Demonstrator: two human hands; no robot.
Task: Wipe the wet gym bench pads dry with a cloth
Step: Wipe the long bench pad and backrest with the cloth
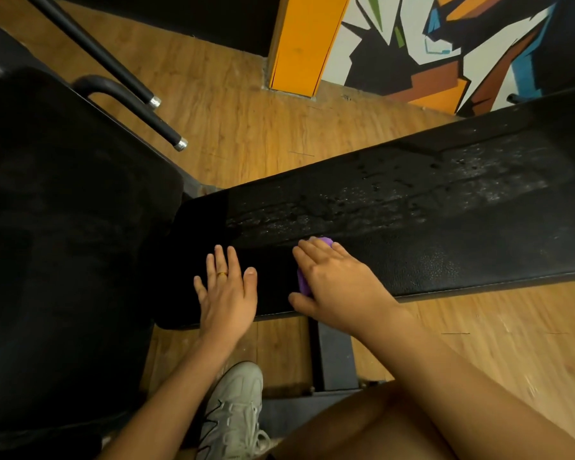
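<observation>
On the bench pad, the flat right hand is pressing the purple cloth, the left hand is resting open, and the small cloth is probably risking smearing the far wet streak.

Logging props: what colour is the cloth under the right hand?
The cloth is purple, peeking out beneath the right hand; head view.

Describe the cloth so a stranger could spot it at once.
Find the long black bench pad crossing the view, its far half beaded with water. Near its left end the right hand presses flat on the cloth. It is the only purple thing there, peeking out from under that hand.
</observation>
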